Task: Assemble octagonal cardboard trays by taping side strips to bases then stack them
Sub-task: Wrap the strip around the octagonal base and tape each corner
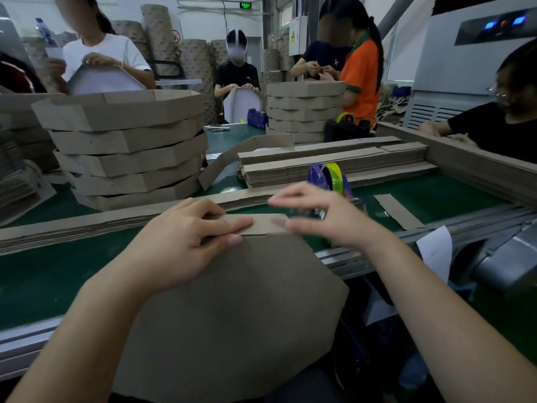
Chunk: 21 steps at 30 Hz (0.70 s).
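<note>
Finished stacks: two. The near stack [125,146] at the left shows about six trays. The far stack [302,112] past mid-table shows about five, with edges not squared.
Strip piles: two. A long pile [87,225] lies across the belt just beyond the hands, and a flat pile [334,161] sits behind it to the right. One bent strip [232,158] arches between the near stack and the flat pile.
Tape dispensers: three. A far blue dispenser [257,114] and a black dispenser [345,123] stand on either side of the far stack. A near blue dispenser [331,175] with a yellow-green roll sits just behind the right hand.
Offcut: one short offcut [398,210] lies flat on the belt at the right.
Base: one octagonal base [232,301], brown face up, tilted over the table's near edge toward the person, with its far edge at the hands.
Side strip: the end of one side strip [261,223] lies along the base's far edge, touching it.
Left hand [186,237]: palm down, forefinger laid along the side strip, thumb tucked at the base's edge, clamping the two together.
Right hand [319,216]: fingers spread apart and blurred, thumb tip pressing on the strip's right end. Whether it holds tape, I cannot tell.
Workers: five round the table, two of them holding white-faced trays [104,80].
Surface: green belt [43,280] with a metal rail [348,257] along the near side.
Room: a workshop with cardboard rolls [162,39] against the back wall and a grey machine [465,53] at the right.
</note>
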Motion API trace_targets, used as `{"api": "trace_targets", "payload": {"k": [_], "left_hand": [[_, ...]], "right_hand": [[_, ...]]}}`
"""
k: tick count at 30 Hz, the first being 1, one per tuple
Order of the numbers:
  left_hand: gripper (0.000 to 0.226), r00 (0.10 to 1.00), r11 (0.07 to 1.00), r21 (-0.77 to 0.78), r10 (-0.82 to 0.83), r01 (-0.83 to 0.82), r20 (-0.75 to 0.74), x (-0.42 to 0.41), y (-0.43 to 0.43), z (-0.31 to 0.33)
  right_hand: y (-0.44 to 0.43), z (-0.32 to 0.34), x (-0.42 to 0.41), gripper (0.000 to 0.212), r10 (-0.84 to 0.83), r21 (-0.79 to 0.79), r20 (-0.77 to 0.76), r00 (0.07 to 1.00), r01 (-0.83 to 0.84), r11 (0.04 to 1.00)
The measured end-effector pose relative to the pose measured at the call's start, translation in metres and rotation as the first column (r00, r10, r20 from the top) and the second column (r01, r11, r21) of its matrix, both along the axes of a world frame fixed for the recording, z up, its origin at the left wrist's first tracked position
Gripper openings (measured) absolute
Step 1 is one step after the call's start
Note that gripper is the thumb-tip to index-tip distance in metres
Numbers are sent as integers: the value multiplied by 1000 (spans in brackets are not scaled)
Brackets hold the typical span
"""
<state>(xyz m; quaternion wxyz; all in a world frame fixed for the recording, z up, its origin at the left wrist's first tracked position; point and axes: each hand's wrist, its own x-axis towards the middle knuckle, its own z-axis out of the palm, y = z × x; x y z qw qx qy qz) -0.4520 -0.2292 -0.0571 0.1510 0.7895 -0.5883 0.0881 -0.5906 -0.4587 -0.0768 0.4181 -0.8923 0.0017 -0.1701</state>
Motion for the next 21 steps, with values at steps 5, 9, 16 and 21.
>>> {"api": "trace_targets", "payload": {"k": [5,9,16,21], "left_hand": [[44,999,999,33,-3,5,-35,3,0,3],[45,996,999,-48,-12,8,-90,-1,-3,-2],[28,998,996,-93,0,-6,-64,3,-4,-9],[32,998,996,-92,11,-16,-59,3,-2,-10]], "right_hand": [[-59,-5,-6,22,-834,170,151,531,817,551],[-84,-23,-5,41,-854,132,-242,461,887,442],[-79,-25,7,31,-761,564,-355,543,774,290],[-77,-16,5,17,-736,768,-341,585,625,141]]}}
